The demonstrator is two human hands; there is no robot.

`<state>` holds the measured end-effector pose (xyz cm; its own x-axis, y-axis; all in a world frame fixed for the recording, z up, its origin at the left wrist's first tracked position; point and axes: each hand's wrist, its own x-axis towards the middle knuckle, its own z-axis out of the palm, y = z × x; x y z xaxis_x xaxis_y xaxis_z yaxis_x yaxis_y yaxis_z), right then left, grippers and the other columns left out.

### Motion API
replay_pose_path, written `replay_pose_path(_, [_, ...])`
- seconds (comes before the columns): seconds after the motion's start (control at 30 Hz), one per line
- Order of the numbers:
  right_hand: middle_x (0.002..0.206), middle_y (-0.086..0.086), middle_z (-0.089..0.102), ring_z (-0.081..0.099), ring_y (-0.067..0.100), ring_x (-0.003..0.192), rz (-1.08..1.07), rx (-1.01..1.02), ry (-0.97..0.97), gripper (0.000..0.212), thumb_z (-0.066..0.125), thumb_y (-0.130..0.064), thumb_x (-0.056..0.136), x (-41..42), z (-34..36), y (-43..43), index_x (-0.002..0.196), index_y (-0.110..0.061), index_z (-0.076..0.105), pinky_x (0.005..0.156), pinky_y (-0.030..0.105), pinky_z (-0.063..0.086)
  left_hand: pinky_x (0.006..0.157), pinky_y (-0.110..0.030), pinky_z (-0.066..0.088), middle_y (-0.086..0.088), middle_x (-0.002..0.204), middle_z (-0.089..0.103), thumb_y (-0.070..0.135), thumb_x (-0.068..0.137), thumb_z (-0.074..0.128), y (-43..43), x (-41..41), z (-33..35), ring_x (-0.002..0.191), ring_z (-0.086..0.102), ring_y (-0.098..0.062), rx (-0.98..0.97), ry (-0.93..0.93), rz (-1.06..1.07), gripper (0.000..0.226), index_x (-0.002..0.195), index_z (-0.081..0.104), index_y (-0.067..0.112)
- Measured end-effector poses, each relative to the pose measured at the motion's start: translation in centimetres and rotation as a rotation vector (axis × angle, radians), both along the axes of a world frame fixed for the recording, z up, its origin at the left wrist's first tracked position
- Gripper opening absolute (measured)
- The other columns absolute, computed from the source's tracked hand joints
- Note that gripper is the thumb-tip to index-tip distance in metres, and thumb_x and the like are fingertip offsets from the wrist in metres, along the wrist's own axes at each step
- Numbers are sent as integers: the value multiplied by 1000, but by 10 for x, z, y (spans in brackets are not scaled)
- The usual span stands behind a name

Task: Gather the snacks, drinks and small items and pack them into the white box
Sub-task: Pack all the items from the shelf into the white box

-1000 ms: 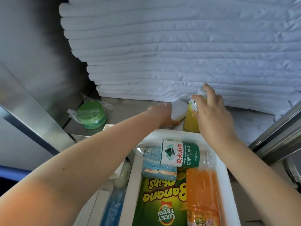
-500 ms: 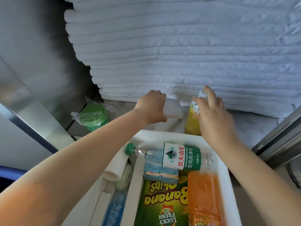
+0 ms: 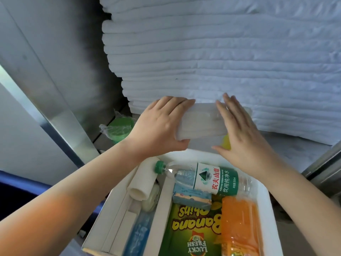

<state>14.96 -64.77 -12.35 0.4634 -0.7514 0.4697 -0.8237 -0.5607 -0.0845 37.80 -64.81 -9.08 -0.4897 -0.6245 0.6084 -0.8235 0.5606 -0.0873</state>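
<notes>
Now my left hand (image 3: 162,124) grips the white packet (image 3: 201,122) by its left end, above the far rim of the white box (image 3: 265,198). My right hand (image 3: 239,132) lies flat, fingers straight, against its right end.

Both arms reached forward, bare forearms converging toward the middle of the view. Left forearm (image 3: 83,182) entered from the lower left corner and ran up and to the right; wrist straight. Left hand (image 3: 162,124) back-up, fingers curled over the top edge of a white packet (image 3: 201,122), thumb tucked under its near edge: a firm grip on the left end. Right forearm (image 3: 304,196) entered from the lower right and ran up and to the left. Right hand (image 3: 243,133) flat, fingers straight and close together, laid against the packet's right end, thumb spread out to the left below it. Hands near each other, not touching.
</notes>
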Motion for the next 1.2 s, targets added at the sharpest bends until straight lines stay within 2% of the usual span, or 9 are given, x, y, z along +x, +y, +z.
replay_pose_path(0.1, [148, 4, 29, 26, 17, 135, 124, -8, -4, 99, 76, -31, 70, 4, 9, 9, 148, -14, 19, 110, 32, 19, 92, -32, 37, -10, 119, 60, 42, 66, 67, 15, 9, 1, 106, 53, -26, -2, -58, -82, 77, 131, 51, 4])
replay_pose_path(0.23, [129, 6, 50, 42, 17, 113, 175, -35, 82, 95, 74, -44, 64, 6, 13, 24, 143, -13, 31, 94, 29, 36, 96, -35, 39, -10, 121, 59, 47, 72, 64, 28, 18, 2, 108, 55, -28, 49, -185, -127, 75, 131, 51, 4])
replay_pose_path(0.37, [124, 3, 54, 46, 17, 108, 168, -31, 80, 90, 70, -52, 63, 7, 8, 40, 138, -16, 37, 89, 27, 43, 96, -30, 34, -12, 125, 57, 50, 73, 59, 38, 20, 3, 112, 55, -29, 190, -241, -131, 78, 133, 48, 2])
replay_pose_path(0.53, [138, 0, 40, 43, 16, 114, 219, 2, 115, 85, 61, -62, 68, 2, 9, 56, 138, -23, 35, 87, 31, 45, 96, -26, 35, -16, 119, 59, 35, 68, 75, 42, 18, 5, 108, 56, -31, 289, -170, -215, 74, 127, 52, -3])
replay_pose_path(0.6, [147, 2, 30, 43, 18, 118, 319, 19, 172, 81, 63, -54, 70, -4, 12, 59, 141, -25, 33, 89, 29, 41, 96, -30, 39, -17, 118, 60, 29, 69, 79, 45, 19, 5, 107, 57, -31, 282, -182, -253, 71, 125, 53, -4])
replay_pose_path(0.77, [149, 13, 28, 54, 24, 110, 525, -70, 414, 83, 66, -1, 69, -16, 24, 59, 143, -22, 34, 75, 27, 51, 93, -38, 48, -16, 119, 60, 23, 71, 77, 53, 19, 4, 108, 58, -32, 278, -268, -361, 64, 125, 54, -4])
replay_pose_path(0.9, [149, 11, 32, 59, 23, 86, 727, -223, 622, 60, 44, 3, 87, -15, 31, 57, 142, -20, 38, 63, 33, 54, 93, -39, 48, -17, 121, 59, 19, 72, 76, 55, 20, 4, 110, 57, -32, 318, -313, -441, 62, 125, 54, -4])
replay_pose_path(1.03, [147, 6, 37, 42, 17, 69, 861, -302, 759, 60, 47, 1, 89, -6, 37, 54, 144, -21, 37, 55, 31, 47, 92, -35, 47, -18, 123, 57, 17, 72, 76, 54, 20, 4, 113, 56, -31, 346, -339, -497, 64, 127, 52, -4])
replay_pose_path(1.2, [152, 6, 30, 46, 19, 85, 944, -357, 865, 64, 49, -2, 89, 8, 50, 46, 147, -20, 29, 79, 35, 49, 93, -38, 48, -20, 121, 58, 15, 67, 77, 55, 16, -3, 112, 57, -34, 368, -357, -558, 65, 124, 53, -6])
